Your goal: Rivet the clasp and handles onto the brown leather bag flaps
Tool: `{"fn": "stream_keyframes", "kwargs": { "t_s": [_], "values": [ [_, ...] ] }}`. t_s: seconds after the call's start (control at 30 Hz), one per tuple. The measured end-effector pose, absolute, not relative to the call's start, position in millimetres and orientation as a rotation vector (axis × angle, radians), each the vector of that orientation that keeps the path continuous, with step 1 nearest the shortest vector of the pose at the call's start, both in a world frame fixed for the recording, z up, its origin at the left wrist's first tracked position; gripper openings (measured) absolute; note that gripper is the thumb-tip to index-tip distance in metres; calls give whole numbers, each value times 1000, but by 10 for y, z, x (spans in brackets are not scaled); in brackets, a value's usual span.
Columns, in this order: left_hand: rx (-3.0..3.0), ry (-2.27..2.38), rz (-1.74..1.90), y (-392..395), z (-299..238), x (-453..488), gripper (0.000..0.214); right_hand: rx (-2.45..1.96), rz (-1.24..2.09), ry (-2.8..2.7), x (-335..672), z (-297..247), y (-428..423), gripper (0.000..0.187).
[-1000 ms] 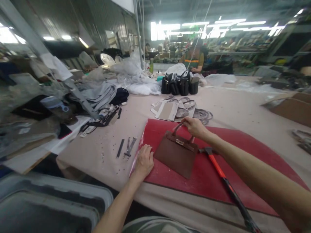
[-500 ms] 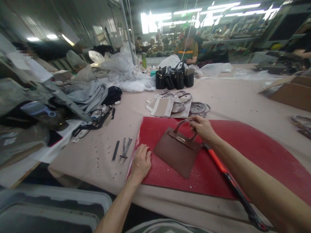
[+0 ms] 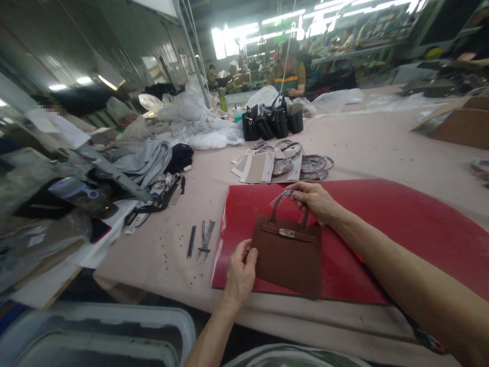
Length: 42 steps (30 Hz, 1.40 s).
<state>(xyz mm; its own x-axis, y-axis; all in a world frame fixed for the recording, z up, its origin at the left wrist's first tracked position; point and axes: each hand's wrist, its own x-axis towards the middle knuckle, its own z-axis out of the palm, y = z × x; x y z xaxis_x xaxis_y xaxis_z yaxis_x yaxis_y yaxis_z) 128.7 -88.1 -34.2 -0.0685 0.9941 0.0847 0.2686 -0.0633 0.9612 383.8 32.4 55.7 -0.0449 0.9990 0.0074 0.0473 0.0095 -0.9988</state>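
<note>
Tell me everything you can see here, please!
bag: 1, brown, on the mat
mat: 1, red, on the table
table: 1, pale pink, under everything
small bags: 4, black, far along the table
cards: several, beige, behind the mat
hoops: several, grey, beside the cards
pincers: 1, metal, left of the mat
plastic: 1 heap, white, far left
co-worker: 1, green vest, far end
left hand: 1, bare, at the bag's edge
right hand: 1, bare, gripping the bag's handle

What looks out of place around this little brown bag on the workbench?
Tiny loose bits lie scattered over the beige tabletop beside the metal pliers, as if spilled; they're too small to identify. A clear plastic strip also sticks out at the brown leather bag's handle, by the right hand.
</note>
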Motion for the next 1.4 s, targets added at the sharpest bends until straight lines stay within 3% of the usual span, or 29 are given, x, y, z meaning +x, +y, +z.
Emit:
{"fn": "stream_keyframes", "kwargs": {
  "t_s": [0.13, 0.37, 0.5, 0.6, 0.9, 1.03, 1.17, 1.4],
  "values": [
    [1071, 1327, 1163, -1164, -180, 1451, 36, -1196, 1271, -1260, 3793, 540, 238, 34],
    [948, 1199, 1106, -1358, -148, 1421, 37, -1206, 1310, -1115, 3755, 436, 107, 30],
    [648, 1307, 1396, -1275, -259, 1232, 50, -1183, 1173, -887, 3866, 322, -11, 27],
    [530, 1406, 1631, -1212, -313, 1094, 48, -1138, 1064, -683, 3917, 172, -267, 27],
    [1628, 1554, 1365, -1116, -424, 1257, 23, -1154, 1343, -287, 3247, -345, -1614, 35],
    [2088, 1521, 1179, -994, -529, 1311, 25, -1098, 1455, -66, 3076, -335, -1991, 43],
    [2223, 1539, 974, -924, -599, 1323, 29, -1153, 1497, 9, 2988, -374, -2226, 47],
    [2312, 1357, 921, -671, -530, 1469, 28, -1075, 1539, 87, 2952, -478, -2232, 40]
  ]
}}
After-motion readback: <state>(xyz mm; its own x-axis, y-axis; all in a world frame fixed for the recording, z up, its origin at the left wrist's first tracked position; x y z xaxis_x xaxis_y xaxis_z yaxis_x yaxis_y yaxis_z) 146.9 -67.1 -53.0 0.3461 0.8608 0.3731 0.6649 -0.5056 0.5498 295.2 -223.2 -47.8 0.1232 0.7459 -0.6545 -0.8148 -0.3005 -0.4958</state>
